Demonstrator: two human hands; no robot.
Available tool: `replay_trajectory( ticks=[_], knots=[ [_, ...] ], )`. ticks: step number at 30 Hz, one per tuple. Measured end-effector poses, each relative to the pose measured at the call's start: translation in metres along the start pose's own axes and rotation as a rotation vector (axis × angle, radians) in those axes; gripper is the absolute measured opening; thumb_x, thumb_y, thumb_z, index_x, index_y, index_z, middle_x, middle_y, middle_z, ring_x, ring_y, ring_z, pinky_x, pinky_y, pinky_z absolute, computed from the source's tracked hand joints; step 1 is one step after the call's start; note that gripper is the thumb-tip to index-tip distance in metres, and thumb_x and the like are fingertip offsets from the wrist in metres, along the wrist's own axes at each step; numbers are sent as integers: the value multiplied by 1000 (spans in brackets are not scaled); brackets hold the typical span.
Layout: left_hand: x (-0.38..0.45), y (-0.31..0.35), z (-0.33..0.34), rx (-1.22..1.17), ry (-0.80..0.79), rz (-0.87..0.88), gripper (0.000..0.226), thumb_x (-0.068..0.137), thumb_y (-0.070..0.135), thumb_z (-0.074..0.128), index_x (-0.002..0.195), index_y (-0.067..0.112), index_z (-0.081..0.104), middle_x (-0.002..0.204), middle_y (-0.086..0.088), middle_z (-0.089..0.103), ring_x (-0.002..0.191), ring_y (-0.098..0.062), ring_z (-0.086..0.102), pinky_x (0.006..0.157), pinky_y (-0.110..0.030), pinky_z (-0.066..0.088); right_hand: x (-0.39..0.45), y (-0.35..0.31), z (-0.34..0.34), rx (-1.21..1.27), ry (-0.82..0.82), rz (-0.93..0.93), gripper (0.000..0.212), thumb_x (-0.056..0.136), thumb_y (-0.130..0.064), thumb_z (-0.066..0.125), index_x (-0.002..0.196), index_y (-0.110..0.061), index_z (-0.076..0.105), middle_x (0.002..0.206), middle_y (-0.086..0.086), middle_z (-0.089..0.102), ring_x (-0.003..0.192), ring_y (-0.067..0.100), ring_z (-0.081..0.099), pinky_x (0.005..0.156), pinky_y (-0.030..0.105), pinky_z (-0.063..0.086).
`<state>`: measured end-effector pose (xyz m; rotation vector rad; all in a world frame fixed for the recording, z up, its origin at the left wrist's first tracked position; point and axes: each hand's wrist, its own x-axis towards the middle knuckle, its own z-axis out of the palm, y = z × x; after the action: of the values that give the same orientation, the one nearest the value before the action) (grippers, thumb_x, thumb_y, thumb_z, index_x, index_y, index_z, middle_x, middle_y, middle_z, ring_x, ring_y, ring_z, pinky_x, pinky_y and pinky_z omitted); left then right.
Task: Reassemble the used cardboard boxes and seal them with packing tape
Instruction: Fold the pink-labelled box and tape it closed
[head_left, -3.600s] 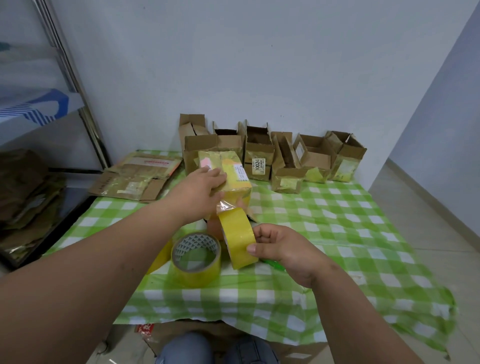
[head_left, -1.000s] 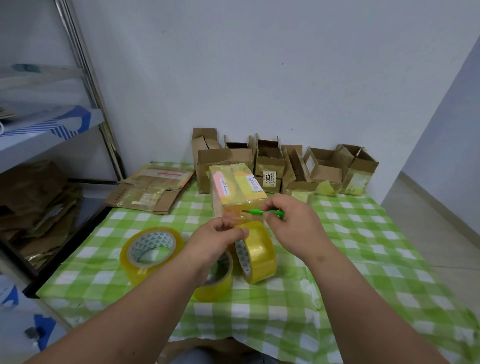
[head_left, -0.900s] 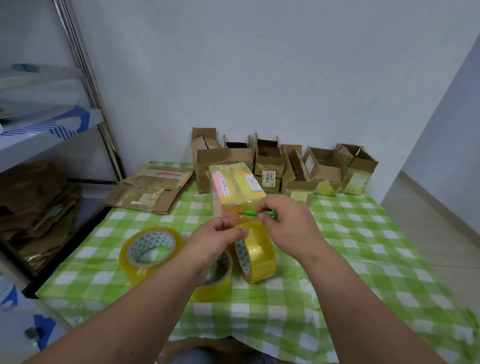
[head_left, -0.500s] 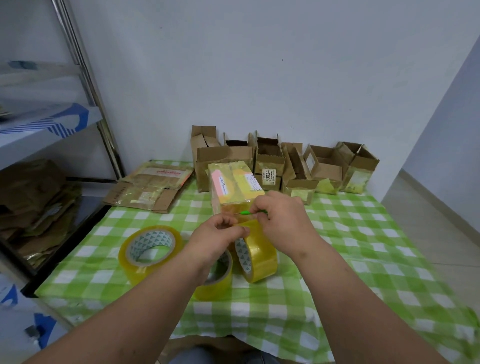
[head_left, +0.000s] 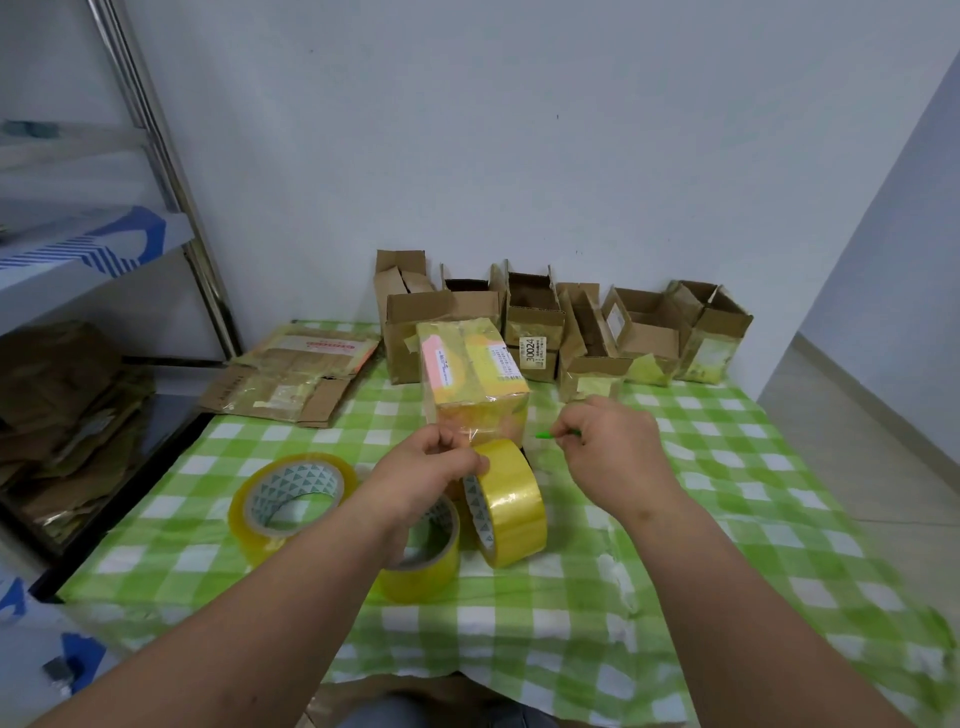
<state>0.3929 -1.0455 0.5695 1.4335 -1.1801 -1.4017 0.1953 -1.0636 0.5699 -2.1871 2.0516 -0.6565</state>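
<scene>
Beside left grip (head_left: 436, 467): upright tape roll (head_left: 511, 506)

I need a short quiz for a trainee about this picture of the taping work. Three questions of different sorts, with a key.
1. True or false: the right hand holds a green tool.
2. How many tape rolls are on the checked tablecloth?
3. Which is the left hand touching: (a) the flattened cardboard, (b) the upright tape roll, (c) an open box?

Key:
1. True; only the thin tool's tip shows.
2. Three: one upright, two lying flat.
3. (b); it pinches the tape strip at the roll's top, in front of the taped box.
</scene>
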Motion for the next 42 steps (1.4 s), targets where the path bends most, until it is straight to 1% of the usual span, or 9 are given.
replay_trajectory(
  ticks=[6, 11, 13, 16, 22, 25, 29, 37, 42],
  knots=[
    [3, 3, 2, 54, -66, -10, 16, 79, 13, 73, 82, 21, 59, 81, 2, 59, 78, -14, 51, 63, -29, 33, -11, 16, 22, 245, -139, 368, 19, 98, -20, 49, 112, -28, 60, 104, -2, 68, 95, 24, 62, 91, 39, 48],
    [4, 0, 1, 27, -78, 1, 16, 80, 12, 72, 87, 20, 60, 87, 2, 59, 84, -16, 53, 65, -30, 34, -16, 14, 36, -57, -215, 358, 30, 97, -23, 46, 118, -39, 60, 133, -11, 53, 127, 20, 41, 102, 42, 25],
    [4, -1, 2, 13, -83, 9, 16, 81, 10, 71, 88, 20, 61, 88, 2, 60, 85, -16, 54, 64, -29, 33, -14, 6, 30, 237, -132, 375, 19, 97, -35, 50, 109, -38, 64, 129, -12, 54, 125, 19, 44, 102, 40, 32],
    [3, -2, 3, 6, -94, 30, 16, 82, 7, 70, 88, 19, 61, 88, 1, 62, 84, -14, 55, 64, -29, 32, -9, -17, 17, 903, -189, 488, 24, 92, -42, 61, 101, -22, 70, 109, -8, 65, 109, 18, 57, 75, 31, 43],
    [5, -6, 0, 48, -136, 59, 18, 81, 8, 72, 92, 21, 64, 88, -1, 62, 84, -16, 56, 66, -29, 37, 0, -38, 19, 1057, -258, 522, 5, 83, -10, 70, 82, -8, 66, 108, 6, 73, 102, 26, 65, 79, 36, 49],
    [6, -9, -2, 62, -160, 63, 23, 79, 11, 74, 96, 23, 65, 94, -2, 64, 86, -18, 58, 70, -33, 40, 5, -39, 21, 1155, -259, 588, 17, 82, -2, 65, 72, -13, 57, 108, 5, 72, 102, 29, 64, 83, 41, 52],
    [6, -11, -3, 61, -179, 77, 23, 79, 15, 75, 98, 20, 63, 95, -4, 64, 86, -18, 58, 72, -34, 41, 2, -42, 21, 1050, -213, 492, 19, 88, -2, 62, 74, -14, 58, 83, 4, 65, 77, 20, 58, 70, 33, 48],
    [5, -4, 2, 155, -126, 75, 38, 73, 28, 79, 107, 22, 62, 96, 3, 61, 85, -13, 56, 65, -25, 38, -11, -56, 21, 320, 42, 102, 21, 98, -17, 49, 81, -29, 47, 91, -11, 57, 91, 13, 50, 90, 33, 25],
    [6, -1, 3, 233, -128, 79, 22, 89, 24, 71, 105, 21, 58, 94, 7, 61, 84, -7, 56, 63, -21, 39, -25, -53, 35, 466, 369, -55, 11, 96, -13, 47, 87, -18, 51, 90, -2, 54, 87, 18, 50, 81, 38, 38]
  ],
)
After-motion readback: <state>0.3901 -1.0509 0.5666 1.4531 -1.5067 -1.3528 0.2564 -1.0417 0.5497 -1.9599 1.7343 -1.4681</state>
